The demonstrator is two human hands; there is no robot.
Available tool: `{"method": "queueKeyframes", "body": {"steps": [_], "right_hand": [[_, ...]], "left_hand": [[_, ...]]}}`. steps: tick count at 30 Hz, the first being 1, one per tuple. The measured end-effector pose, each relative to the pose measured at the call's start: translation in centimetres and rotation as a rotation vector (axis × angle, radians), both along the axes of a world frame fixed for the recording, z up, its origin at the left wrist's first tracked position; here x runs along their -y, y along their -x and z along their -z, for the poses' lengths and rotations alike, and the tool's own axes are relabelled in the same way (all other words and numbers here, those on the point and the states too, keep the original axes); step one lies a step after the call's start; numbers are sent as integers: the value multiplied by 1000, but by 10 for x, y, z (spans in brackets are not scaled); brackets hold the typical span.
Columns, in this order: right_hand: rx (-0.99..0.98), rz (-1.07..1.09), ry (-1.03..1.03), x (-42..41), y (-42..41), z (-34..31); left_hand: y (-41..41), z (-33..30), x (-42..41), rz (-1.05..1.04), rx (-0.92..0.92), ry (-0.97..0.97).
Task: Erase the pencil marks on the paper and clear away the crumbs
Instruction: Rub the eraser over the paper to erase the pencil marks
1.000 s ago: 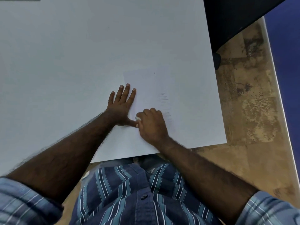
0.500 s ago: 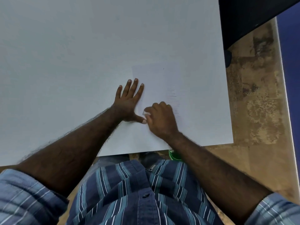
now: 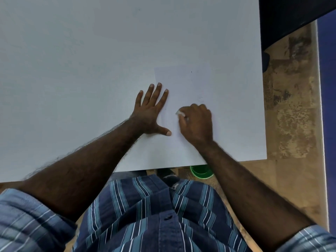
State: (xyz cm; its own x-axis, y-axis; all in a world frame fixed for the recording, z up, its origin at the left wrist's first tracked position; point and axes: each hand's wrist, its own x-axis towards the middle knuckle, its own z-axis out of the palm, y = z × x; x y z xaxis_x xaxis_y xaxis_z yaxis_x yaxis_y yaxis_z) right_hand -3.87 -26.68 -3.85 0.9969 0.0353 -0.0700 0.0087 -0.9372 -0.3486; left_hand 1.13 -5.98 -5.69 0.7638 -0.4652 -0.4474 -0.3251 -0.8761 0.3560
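A white sheet of paper lies on the white table, near its right front corner. Faint pencil marks show just beyond my right knuckles, and a thin short line sits higher up on the sheet. My left hand lies flat with fingers spread, pressing the paper's left edge. My right hand is curled round a small white eraser, whose tip pokes out on the left and touches the paper. Crumbs are too small to make out.
The table's front edge runs just before my chest and its right edge lies close to my right hand. A green round container sits on the mottled brown floor under the front edge. A dark object fills the far right corner.
My right hand with the eraser has slid right and away from my left thumb, opening a gap between the hands. The left hand stays pressed on the paper.
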Motion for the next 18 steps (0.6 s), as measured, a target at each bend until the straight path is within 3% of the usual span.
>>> {"method": "queueKeyframes", "body": {"steps": [3,6,9,15,18], "right_hand": [[28,143,-4,3,-3,0],[-22,-37,-110,-15,16,-1],[-40,-182,-82,-12,22,0],[56,135,-35,18,1,2],[14,-51,-108,2,16,1]], "left_hand": [[0,0,2,-6,-5,-2],[2,1,3,-8,15,-2],[2,0,3,-5,20,-17],[0,-2,4,-3,-16,-29],[0,-3,5,-1,-7,-36]]}}
